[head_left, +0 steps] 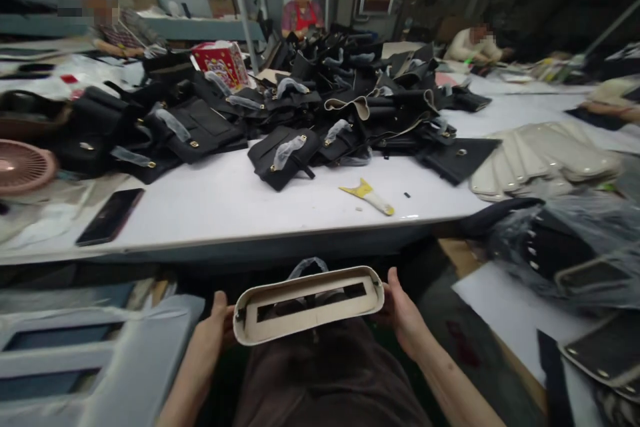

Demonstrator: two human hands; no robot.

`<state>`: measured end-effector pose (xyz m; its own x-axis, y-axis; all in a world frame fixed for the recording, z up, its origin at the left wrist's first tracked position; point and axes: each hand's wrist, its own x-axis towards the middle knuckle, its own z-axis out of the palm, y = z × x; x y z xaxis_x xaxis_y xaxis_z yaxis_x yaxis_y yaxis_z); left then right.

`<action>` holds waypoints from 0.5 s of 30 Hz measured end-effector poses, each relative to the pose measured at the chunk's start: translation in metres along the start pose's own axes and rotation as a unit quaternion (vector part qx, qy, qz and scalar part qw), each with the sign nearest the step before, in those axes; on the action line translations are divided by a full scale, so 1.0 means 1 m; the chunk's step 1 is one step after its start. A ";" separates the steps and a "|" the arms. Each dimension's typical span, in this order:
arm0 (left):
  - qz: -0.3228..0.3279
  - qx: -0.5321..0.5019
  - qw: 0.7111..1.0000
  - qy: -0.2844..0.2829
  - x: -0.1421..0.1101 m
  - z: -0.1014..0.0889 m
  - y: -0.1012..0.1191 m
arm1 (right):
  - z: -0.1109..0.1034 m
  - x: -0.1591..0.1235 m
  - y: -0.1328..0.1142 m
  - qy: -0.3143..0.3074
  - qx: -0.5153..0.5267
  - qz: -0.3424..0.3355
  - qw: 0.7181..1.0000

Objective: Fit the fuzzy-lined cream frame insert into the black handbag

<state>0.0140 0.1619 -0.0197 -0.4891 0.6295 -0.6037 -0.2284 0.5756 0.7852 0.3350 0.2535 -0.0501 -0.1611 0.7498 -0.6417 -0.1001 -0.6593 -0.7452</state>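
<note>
Head view: cream slotted panel (309, 303) held level over the lap, just below the near edge of the white surface (225, 200). Left hand (214, 333) pinching the panel's left end, thumb on top; right hand (400, 313) clasping the right end, fingers curled beneath.

Best handled, by the look of it, with even pressure at both ends, no twist, thumbs kept off the long slot so the thin rim does not buckle. Worth keeping the panel flat and clear of the surface edge.

Hidden or unclear: underside of the panel and most fingers of both hands; a scrap of clear plastic (306, 268) behind the panel, source uncertain. Heap of black bag pieces (320, 113) on the surface, single parts hard to separate. Phone (110, 216) and small yellow scraper (367, 195) lying well apart. Stack of cream panels (545, 160) at right, count unreadable. Other people far off, blurred.
</note>
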 end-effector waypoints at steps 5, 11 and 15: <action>0.154 0.493 0.854 -0.061 -0.017 -0.017 0.024 | -0.001 -0.023 -0.019 0.084 -0.332 -0.118 0.932; 0.104 0.614 0.782 -0.036 -0.028 -0.001 0.040 | 0.025 -0.020 -0.028 0.203 -0.521 -0.171 0.811; 0.103 0.629 0.770 -0.038 -0.025 -0.001 0.043 | 0.031 -0.018 -0.027 0.216 -0.548 -0.163 0.791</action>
<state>0.0159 0.1705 0.0295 -0.3452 0.7760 -0.5279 0.8662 0.4800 0.1390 0.3098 0.2558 -0.0123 0.0723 0.9754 -0.2082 0.8829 -0.1597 -0.4416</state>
